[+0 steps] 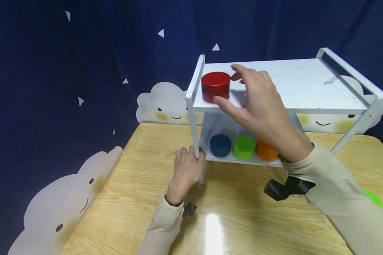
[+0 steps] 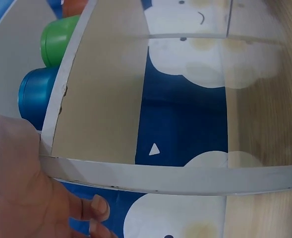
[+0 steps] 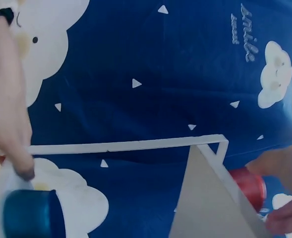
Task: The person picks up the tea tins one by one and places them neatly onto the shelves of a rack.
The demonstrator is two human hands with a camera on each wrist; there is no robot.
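Note:
A red cylinder [image 1: 215, 86] stands on the left end of the top tier of a white two-tier shelf [image 1: 306, 88]. My right hand [image 1: 258, 106] hovers just right of it with fingers fairly straight. Its thumb lies at the cylinder's front and a fingertip at its right edge; I cannot tell if they touch. The right wrist view shows the red cylinder [image 3: 250, 184] between two fingertips [image 3: 272, 163]. My left hand [image 1: 186, 170] grips the shelf's front-left leg, and the left wrist view shows the left hand [image 2: 17, 188] on the white frame [image 2: 185, 176].
On the lower tier stand a blue cylinder [image 1: 220, 145], a green cylinder [image 1: 244, 147] and an orange cylinder [image 1: 265, 151]. A green disc [image 1: 371, 196] lies on the wooden table [image 1: 242, 219] at the right. A dark blue cloud-print curtain hangs behind.

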